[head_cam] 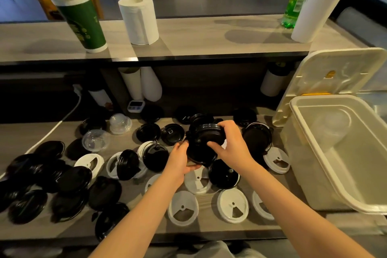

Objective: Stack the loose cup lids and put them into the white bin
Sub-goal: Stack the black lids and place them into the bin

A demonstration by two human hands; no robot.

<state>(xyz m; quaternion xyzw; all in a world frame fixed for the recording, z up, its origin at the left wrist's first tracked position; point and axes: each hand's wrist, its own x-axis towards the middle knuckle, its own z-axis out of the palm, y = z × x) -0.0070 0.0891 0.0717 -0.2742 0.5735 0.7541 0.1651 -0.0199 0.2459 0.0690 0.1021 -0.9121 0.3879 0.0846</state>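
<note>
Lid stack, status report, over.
Left hand grips black lid stack from below, right hand pinches top lid. White bin open beside. Loose lids cover counter; path clear.

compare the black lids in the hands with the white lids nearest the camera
The black lids are stacked, gripped off the counter by the left hand and right hand; the white lids lie singly, flat on it. The white lids show a wedge-shaped cutout; on the black lids none is discernible. Both are round cup lids, outside the white bin.

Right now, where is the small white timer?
Head view, left of centre: the timer stands at the back of the lower counter, right in front of the white cup stacks, behind the clear dome lid.
</note>
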